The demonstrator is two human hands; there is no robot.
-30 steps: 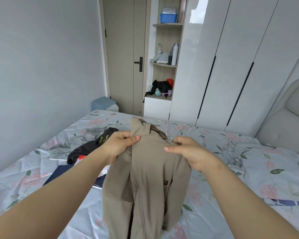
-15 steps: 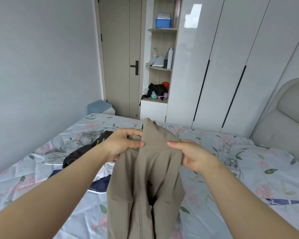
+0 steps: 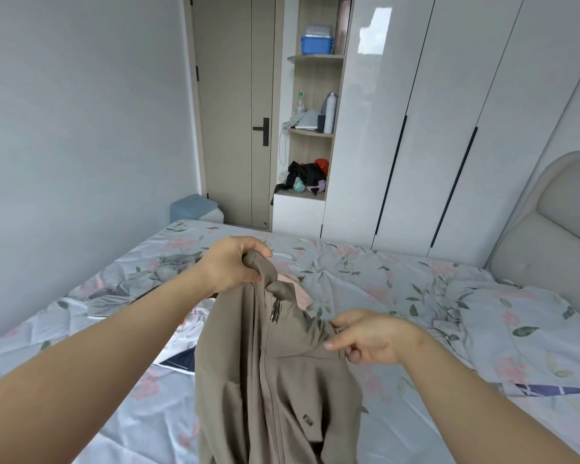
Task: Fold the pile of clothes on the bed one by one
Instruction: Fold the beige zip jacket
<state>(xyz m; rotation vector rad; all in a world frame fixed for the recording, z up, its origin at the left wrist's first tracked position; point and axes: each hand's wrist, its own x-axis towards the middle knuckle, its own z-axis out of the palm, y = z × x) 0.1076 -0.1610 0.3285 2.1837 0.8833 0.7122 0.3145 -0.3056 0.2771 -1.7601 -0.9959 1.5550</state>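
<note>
A tan zip-up jacket (image 3: 275,380) hangs in front of me over the floral bed (image 3: 416,296). My left hand (image 3: 231,262) grips its collar high up. Lower and to the right, my right hand (image 3: 369,336) pinches the jacket's shoulder edge with curled fingers. The zipper pull shows just below the collar. Behind the jacket lies a pile of clothes (image 3: 181,329) with white, navy and pink pieces, mostly hidden by my left arm and the jacket.
White wardrobe doors (image 3: 432,128) stand behind the bed, with open shelves (image 3: 312,128) and a shut door (image 3: 235,112) to their left. A padded headboard (image 3: 549,229) is at the right. A blue box (image 3: 195,209) sits on the floor by the wall.
My right hand has let go of the collar and dropped to the jacket's right shoulder. The left hand has stayed at the collar, bunching it. The jacket now shows its zipper front.
</note>
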